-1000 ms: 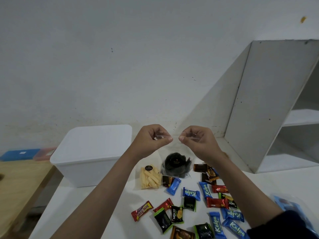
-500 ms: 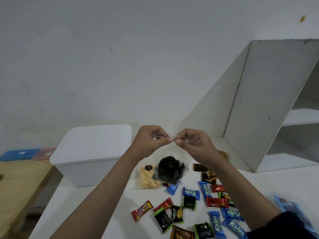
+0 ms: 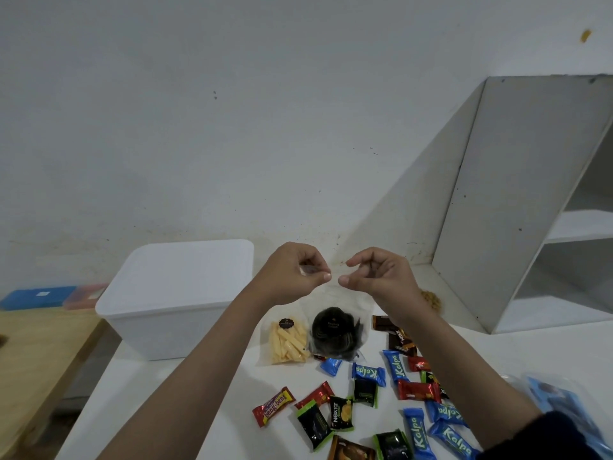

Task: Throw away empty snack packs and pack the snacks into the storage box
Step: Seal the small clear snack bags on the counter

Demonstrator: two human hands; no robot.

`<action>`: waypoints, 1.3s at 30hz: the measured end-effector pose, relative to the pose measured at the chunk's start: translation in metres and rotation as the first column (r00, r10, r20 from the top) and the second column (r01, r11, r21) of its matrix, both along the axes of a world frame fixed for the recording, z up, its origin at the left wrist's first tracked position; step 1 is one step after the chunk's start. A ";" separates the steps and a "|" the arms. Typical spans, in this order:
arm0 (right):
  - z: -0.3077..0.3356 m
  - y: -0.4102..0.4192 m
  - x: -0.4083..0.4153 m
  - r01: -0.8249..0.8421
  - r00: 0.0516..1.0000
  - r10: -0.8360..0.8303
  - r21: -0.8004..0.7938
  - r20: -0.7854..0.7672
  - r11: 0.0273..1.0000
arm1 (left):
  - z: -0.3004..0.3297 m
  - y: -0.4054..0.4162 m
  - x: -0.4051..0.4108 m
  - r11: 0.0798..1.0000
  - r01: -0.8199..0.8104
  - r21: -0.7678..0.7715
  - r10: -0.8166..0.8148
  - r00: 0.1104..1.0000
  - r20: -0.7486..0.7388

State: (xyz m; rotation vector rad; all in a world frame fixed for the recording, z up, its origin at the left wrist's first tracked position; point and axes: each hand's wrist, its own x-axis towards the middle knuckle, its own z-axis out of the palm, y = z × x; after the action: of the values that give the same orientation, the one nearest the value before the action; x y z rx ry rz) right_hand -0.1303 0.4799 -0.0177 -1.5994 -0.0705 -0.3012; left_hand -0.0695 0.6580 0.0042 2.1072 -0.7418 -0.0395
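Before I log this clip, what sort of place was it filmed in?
Probably a plain home or storage room rather than a shop: a bare, scuffed white wall, an open white shelving unit with bare shelves, and a lidded white plastic storage box on a white table strewn with wrapped snacks.

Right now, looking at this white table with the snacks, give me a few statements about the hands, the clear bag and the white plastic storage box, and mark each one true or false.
1. The white plastic storage box has its lid on. True.
2. Both hands pinch the top of the clear plastic bag of dark snacks. True: left hand, right hand.
3. The clear bag of yellow sticks is in the box. False: it lies on the white table.
4. The red beng-beng bar lies right of the blue Kalpa packs. False: it lies left of them.
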 end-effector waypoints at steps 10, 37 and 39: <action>0.004 -0.006 -0.002 -0.045 0.999 0.045 0.014 -0.023 0.999 | 0.006 -0.001 -0.002 0.994 -0.026 0.105 0.014 0.993 0.114; -0.004 -0.010 -0.005 0.013 0.995 -0.027 -0.139 -0.095 0.990 | -0.015 0.021 0.006 0.969 -0.023 -0.245 -0.032 0.975 -0.219; -0.001 -0.013 -0.006 -0.062 0.985 0.014 -0.273 -0.172 0.960 | -0.018 0.022 0.006 0.975 -0.012 -0.222 -0.041 0.972 -0.230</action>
State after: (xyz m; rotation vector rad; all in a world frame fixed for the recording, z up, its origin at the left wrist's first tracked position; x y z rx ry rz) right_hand -0.1361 0.4672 -0.0185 -1.8948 -0.0133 -0.1278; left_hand -0.0636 0.6799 -0.0138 1.8449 -0.5909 -0.2004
